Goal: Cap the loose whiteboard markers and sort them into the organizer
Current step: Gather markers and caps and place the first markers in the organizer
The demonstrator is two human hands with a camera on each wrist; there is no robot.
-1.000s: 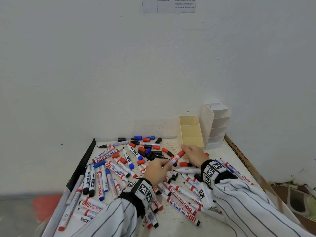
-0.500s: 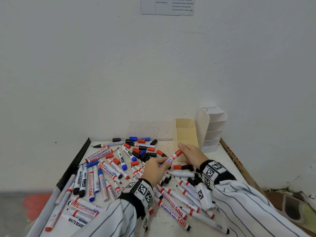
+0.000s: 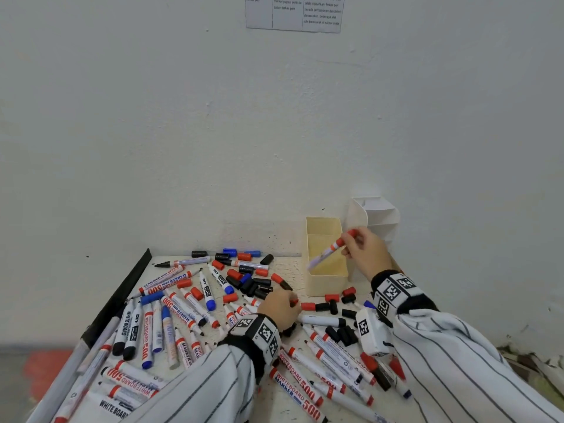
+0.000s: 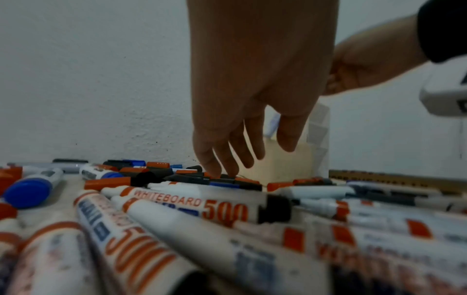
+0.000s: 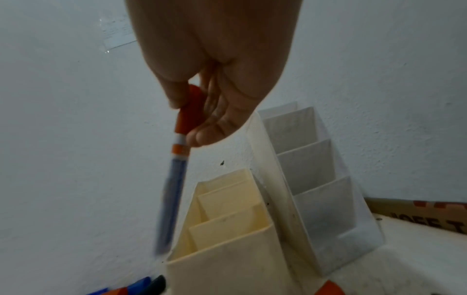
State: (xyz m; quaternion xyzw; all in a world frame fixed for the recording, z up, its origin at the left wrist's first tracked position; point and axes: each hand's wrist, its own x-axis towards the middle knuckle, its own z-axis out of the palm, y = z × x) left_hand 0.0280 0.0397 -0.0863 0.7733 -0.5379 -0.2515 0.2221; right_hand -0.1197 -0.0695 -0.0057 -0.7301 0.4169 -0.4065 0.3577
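A capped red marker (image 3: 331, 251) hangs cap-up, body slanting down over the cream organizer (image 3: 326, 280) at centre right of the head view, evidently poised for dropping into a compartment. The right hand (image 3: 364, 251) pinches its red cap between thumb and fingertips. The left hand (image 3: 279, 309), fingers extended and relaxed, holds nothing; its fingertips (image 4: 215, 169) touch loose caps (image 3: 256, 283) amid uncapped markers (image 3: 183, 312) strewn over the counter (image 3: 293, 264) at lower left, apparently selecting the next cap.
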